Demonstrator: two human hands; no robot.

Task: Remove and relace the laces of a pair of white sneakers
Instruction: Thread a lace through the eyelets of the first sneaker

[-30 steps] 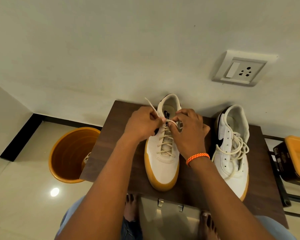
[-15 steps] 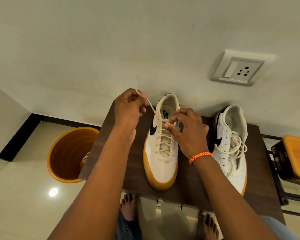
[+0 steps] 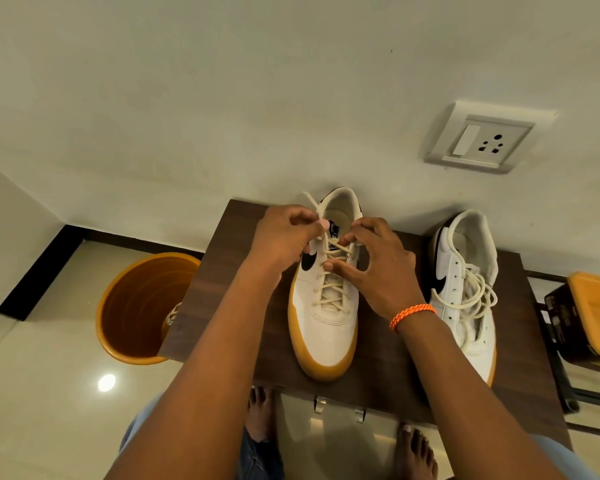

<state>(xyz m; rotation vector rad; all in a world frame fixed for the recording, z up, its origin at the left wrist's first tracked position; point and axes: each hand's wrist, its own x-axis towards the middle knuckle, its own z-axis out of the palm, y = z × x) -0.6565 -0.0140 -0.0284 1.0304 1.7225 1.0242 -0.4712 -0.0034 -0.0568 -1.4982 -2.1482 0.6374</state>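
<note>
Two white sneakers with tan soles stand on a dark wooden table (image 3: 222, 306). The left sneaker (image 3: 326, 327) is laced most of the way up with a cream lace (image 3: 329, 289). My left hand (image 3: 284, 237) pinches one lace end by the top eyelets, and the end sticks up past my fingers. My right hand (image 3: 371, 261) pinches the lace on the other side of the tongue, thumb resting on the crossings. The right sneaker (image 3: 465, 292) stands apart, a loose lace (image 3: 478, 289) bundled on top of it.
An orange bucket (image 3: 136, 306) sits on the floor left of the table, something pale inside. At the right edge is an orange-topped stool (image 3: 596, 317). A wall socket (image 3: 482, 140) is behind. My bare feet (image 3: 260, 414) show under the table's near edge.
My left hand, which had pulled the lace end up and to the left, has come back down to the top eyelets. My right hand stayed at the tongue.
</note>
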